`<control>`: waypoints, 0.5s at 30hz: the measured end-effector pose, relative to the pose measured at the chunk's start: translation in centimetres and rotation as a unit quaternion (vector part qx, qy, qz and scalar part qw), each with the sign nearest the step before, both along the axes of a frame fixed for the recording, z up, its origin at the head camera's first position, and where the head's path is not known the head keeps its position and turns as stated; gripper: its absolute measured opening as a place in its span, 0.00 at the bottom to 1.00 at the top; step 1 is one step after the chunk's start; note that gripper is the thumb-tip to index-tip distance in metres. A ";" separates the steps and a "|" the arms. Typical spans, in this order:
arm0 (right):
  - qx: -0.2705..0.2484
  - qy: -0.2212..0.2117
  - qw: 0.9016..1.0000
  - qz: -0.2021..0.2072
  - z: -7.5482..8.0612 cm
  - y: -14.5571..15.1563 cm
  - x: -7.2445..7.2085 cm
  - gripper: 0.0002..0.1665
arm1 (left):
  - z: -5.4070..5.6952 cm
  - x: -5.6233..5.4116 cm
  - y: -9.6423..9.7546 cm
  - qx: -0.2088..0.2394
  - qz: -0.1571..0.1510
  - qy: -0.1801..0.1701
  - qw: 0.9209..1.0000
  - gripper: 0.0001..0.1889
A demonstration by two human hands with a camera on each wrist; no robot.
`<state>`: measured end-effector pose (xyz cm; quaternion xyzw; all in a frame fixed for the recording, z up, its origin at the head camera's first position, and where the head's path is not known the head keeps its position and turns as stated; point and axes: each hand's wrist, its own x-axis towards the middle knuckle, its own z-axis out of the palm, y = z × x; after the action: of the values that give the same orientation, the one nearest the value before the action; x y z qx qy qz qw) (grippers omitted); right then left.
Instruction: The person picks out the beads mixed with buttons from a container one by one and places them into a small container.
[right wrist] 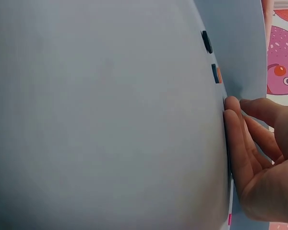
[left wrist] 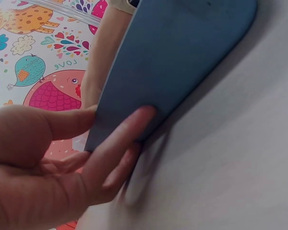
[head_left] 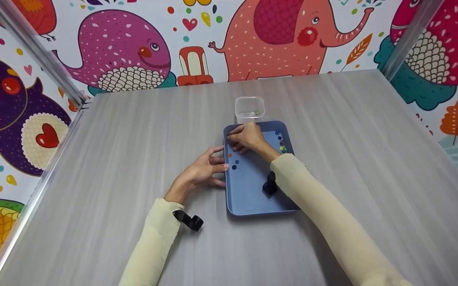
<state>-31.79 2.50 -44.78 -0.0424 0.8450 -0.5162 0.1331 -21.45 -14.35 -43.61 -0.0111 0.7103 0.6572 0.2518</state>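
A blue rectangular tray point(head_left: 249, 198) lies on the table with several small coloured discs in it. My left hand point(head_left: 203, 169) is at the tray's left side; in the left wrist view its thumb is at the rim and extended fingers touch the outer wall. Inside the tray, my right hand point(head_left: 249, 137) reaches down by the far left corner, fingertips close together at the floor. I cannot tell whether they pinch a disc. Nearer me along the left wall lie an orange disc point(head_left: 230, 155), a blue disc point(head_left: 237, 162) and a dark disc point(head_left: 234, 167).
Several more discs, including a green disc point(head_left: 284, 149) and a dark blue disc point(head_left: 277, 131), line the tray's right side. Just beyond the tray stands a clear plastic box point(head_left: 249, 106) with a few small pieces. Cartoon-printed walls point(head_left: 197, 35) border the grey table point(head_left: 133, 139).
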 end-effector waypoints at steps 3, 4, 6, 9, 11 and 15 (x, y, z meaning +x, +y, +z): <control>0.003 0.003 1.000 0.002 0.0 -0.1 0.0 0.13 | -0.1 0.0 0.0 0.003 0.000 0.000 1.000 0.36; 0.006 0.004 1.000 0.002 -0.1 -0.2 0.0 0.12 | -0.1 0.0 0.0 0.004 0.000 0.000 1.000 0.36; 0.014 0.005 1.000 0.002 -0.1 -0.2 0.0 0.11 | -0.2 0.0 0.0 0.004 -0.001 0.000 1.000 0.36; 0.020 0.003 1.000 0.002 -0.1 -0.2 -0.1 0.11 | -0.2 0.1 -0.1 0.005 -0.001 -0.001 1.000 0.36; 0.019 0.003 1.000 0.003 -0.1 -0.2 -0.1 0.10 | -0.2 0.1 -0.1 0.005 -0.002 0.001 1.000 0.36; 0.012 -0.002 1.000 0.001 -0.1 -0.1 -0.2 0.10 | -0.2 0.0 -0.1 0.005 -0.001 0.001 1.000 0.36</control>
<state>-32.03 2.41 -44.84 -0.0407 0.8507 -0.5060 0.1361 -21.43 -14.45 -43.83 -0.0081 0.7076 0.6602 0.2518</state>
